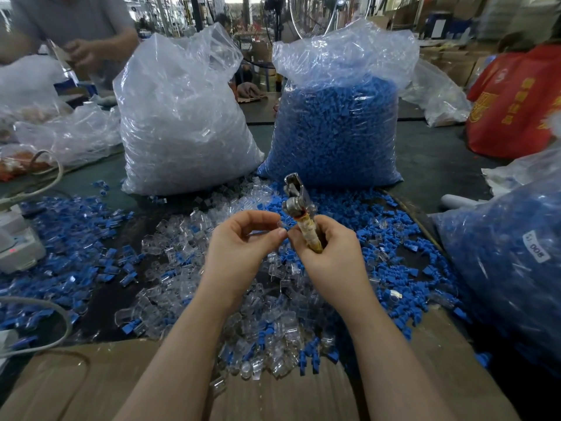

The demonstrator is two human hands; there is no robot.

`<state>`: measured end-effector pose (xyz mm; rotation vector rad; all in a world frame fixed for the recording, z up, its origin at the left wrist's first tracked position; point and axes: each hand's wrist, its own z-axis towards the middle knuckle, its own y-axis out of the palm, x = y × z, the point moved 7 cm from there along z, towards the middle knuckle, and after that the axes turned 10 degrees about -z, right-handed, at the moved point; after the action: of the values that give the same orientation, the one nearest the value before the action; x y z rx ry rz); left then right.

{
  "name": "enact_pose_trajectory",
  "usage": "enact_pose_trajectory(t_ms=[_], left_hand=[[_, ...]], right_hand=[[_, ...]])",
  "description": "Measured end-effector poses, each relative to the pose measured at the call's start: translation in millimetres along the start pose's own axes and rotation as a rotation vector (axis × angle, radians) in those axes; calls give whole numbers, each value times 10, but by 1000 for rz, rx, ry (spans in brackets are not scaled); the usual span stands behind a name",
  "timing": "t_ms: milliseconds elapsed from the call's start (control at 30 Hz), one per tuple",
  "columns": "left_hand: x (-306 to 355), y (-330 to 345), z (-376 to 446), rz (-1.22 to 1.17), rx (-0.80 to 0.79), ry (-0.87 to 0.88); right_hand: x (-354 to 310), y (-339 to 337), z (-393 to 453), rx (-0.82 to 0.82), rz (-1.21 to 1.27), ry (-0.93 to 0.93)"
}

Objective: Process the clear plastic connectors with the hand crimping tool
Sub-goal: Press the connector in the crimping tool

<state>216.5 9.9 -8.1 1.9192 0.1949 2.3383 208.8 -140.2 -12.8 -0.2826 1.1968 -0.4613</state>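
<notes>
My right hand (329,253) grips the taped yellowish handle of the hand crimping tool (296,205), whose metal head points up and away from me. My left hand (243,241) pinches a small clear plastic connector (280,226) between thumb and fingertips, right beside the tool's neck. Both hands hover above a loose pile of clear connectors (267,314) mixed with small blue caps (391,253) on the table.
A big bag of clear parts (182,123) and one of blue parts (337,126) stand behind the pile. Another blue bag (510,268) sits at the right. Cardboard (91,384) lies at the near edge, a white device (18,241) with cables at left. People work beyond.
</notes>
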Motion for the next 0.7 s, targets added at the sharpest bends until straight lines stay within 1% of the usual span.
enact_pose_trajectory(t_ms=[167, 333, 567, 700], left_hand=[[27, -42, 18, -51, 28, 43], [111, -119, 45, -125, 51, 116], [187, -120, 48, -128, 8, 185], [209, -102, 39, -112, -11, 204]], right_hand=[[28, -18, -4, -52, 22, 34], [91, -36, -4, -128, -101, 58], [110, 47, -17, -233, -190, 42], [103, 37, -15, -234, -201, 38]])
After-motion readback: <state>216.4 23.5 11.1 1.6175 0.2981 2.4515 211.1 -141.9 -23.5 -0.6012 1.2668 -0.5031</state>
